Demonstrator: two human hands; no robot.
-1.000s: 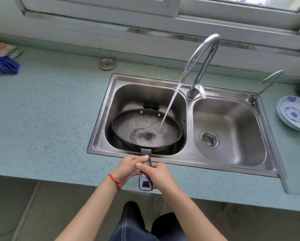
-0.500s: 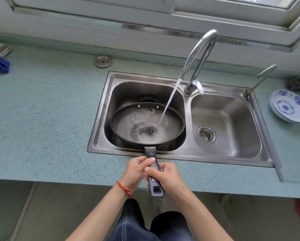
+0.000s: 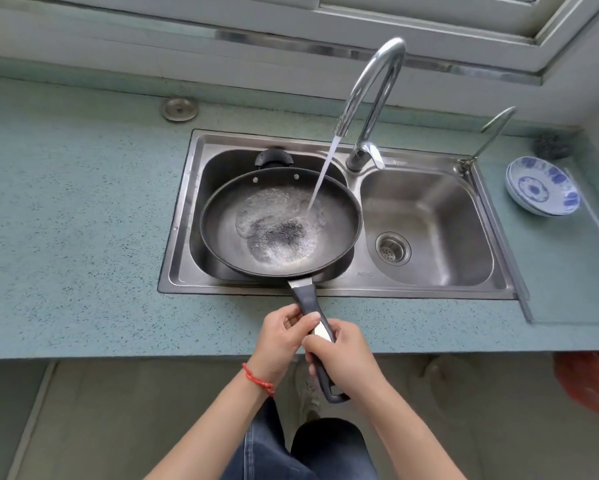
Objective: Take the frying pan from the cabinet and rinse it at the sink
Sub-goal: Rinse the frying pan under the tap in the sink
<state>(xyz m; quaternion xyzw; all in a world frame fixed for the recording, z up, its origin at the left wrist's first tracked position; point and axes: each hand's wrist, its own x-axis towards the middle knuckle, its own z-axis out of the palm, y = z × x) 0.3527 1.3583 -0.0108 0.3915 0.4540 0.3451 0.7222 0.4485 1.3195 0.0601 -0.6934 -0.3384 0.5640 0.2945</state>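
A black frying pan [image 3: 222, 223] hangs level over the left basin of the steel double sink [image 3: 346, 289]. Its long black handle sticks out toward me over the counter edge. My left hand [image 3: 284, 337] grips the handle from the left, thumb on top. Just behind it, nearer the handle's end, my right hand [image 3: 343, 358] grips the handle from the right. From the chrome tap [image 3: 377, 88] a water stream runs into the right part of the pan, and a shallow pool of water lies on the pan's bottom.
The right basin [image 3: 429, 216] holds only its drain strainer. Stacked blue-and-white plates [image 3: 542, 187] sit on the counter at the right, with a dark scrubber [image 3: 551, 145] behind them. A round metal cap [image 3: 179, 108] lies on the teal counter [image 3: 66, 220] behind the sink's left corner.
The handle end has swung toward my right and both hands have shifted with it. The pool of water in the pan has spread.
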